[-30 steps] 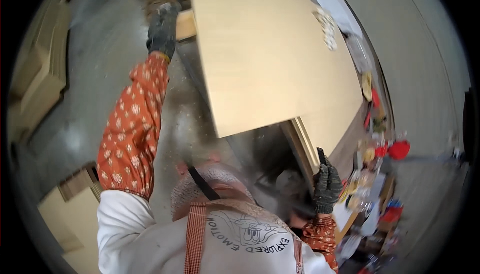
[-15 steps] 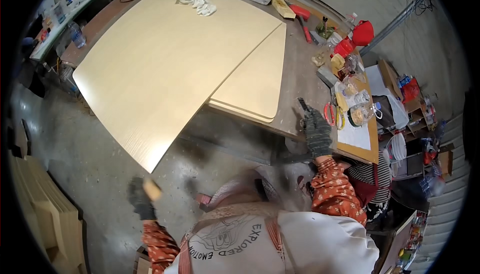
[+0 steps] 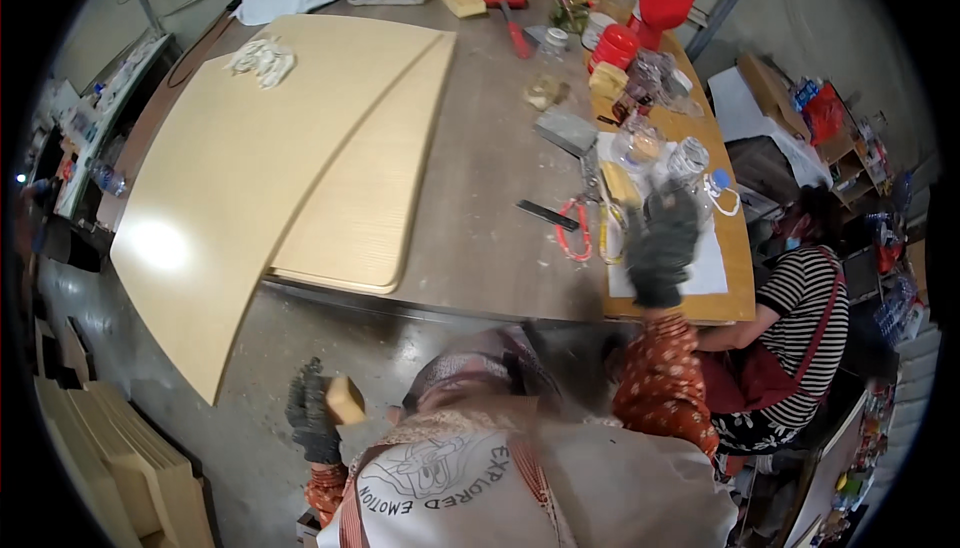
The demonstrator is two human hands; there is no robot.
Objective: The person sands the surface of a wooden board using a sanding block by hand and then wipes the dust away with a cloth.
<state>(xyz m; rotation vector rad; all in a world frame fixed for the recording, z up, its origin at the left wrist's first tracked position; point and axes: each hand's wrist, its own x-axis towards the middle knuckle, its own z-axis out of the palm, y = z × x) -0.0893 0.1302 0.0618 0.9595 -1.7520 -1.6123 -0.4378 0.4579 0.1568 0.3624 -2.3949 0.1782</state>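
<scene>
My left hand [image 3: 315, 416], in a dark grey knit glove, is low in front of the table and closed on a tan block [image 3: 345, 400] with rounded edges. My right hand [image 3: 662, 248], gloved alike, is smeared by motion over a white paper sheet [image 3: 708, 263] at the table's right side. Its fingers are by a clear plastic bottle [image 3: 688, 156] and a blue cap [image 3: 721, 180]; whether they grip anything is unclear. Left of it lie yellow-handled scissors [image 3: 610, 233], red-handled scissors [image 3: 573, 232] and a flat black strip [image 3: 548, 214].
A large pale wood panel [image 3: 200, 168] lies over a smaller panel [image 3: 355, 208], one corner overhanging the table edge. White gloves [image 3: 263, 62] rest on it. A grey block [image 3: 566, 131] and a red-handled mallet [image 3: 512, 23] lie farther back. A person in stripes [image 3: 805, 318] sits at the right.
My view has swung right, so the table shifts left. My right hand has moved right, from the table edge onto the paper. The black strip now shows on the table. My left hand still holds the block.
</scene>
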